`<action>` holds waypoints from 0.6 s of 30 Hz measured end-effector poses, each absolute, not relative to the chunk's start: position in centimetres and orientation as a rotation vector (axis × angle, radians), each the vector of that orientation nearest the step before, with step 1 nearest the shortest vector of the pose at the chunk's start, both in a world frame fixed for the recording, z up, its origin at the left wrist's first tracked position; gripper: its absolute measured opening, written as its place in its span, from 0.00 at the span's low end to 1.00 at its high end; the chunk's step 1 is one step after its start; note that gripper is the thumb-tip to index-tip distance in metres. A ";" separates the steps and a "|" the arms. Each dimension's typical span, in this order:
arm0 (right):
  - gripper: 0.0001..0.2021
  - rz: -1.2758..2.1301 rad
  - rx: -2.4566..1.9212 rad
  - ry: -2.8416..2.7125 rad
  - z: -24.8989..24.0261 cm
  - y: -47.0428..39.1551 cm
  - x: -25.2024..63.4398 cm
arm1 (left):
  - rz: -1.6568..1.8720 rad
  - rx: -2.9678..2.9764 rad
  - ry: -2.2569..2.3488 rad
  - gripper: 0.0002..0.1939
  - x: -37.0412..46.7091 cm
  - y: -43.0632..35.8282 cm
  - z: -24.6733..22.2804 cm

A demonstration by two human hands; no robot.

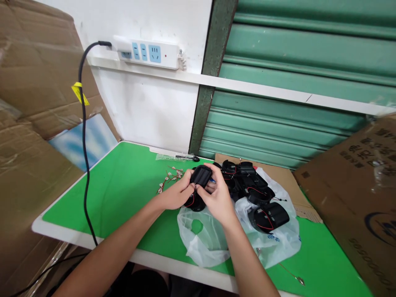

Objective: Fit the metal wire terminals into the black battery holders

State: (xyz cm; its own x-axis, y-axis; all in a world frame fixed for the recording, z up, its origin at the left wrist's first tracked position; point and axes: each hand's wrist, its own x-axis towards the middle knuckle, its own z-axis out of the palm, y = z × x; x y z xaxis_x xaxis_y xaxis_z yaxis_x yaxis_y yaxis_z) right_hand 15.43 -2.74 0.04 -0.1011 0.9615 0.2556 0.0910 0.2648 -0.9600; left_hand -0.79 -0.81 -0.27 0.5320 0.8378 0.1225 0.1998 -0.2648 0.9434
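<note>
Between my two hands is a black plastic housing (201, 176), lifted a little above the green tabletop. My left hand (179, 192) grips its left side, thumb at the lower edge. My right hand (218, 192) is wrapped round the right side, with its thumb also at the lower edge. Just below them sits another black part with a red wire (194, 202), partly hidden by the fingers. To the right, several black housings with red wires (244, 177) lie heaped on a white plastic bag (210, 243). One larger black housing (272, 216) rests apart, nearer the front.
Small parts with wires (170, 177) lie left of my hands. A clear bag with a black item (185, 158) is by the wall. A black cable (84, 136) hangs from the power strip (151, 53) across the table's left side. Cardboard boxes (355, 198) flank the table.
</note>
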 end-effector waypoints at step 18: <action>0.19 0.778 -1.055 -1.289 0.0 -2.3 16.1 | 1.152 0.767 0.723 0.25 -2.5 2.0 -0.3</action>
State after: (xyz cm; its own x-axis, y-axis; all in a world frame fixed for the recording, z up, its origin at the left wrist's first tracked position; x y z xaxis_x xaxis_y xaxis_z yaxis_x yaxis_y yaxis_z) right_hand 16.09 -2.28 -0.03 0.1519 0.9168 0.3694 0.1010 0.3574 -0.9285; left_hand -2.50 2.00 -0.30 0.2481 0.9631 -0.1042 -0.5123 0.2217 0.8297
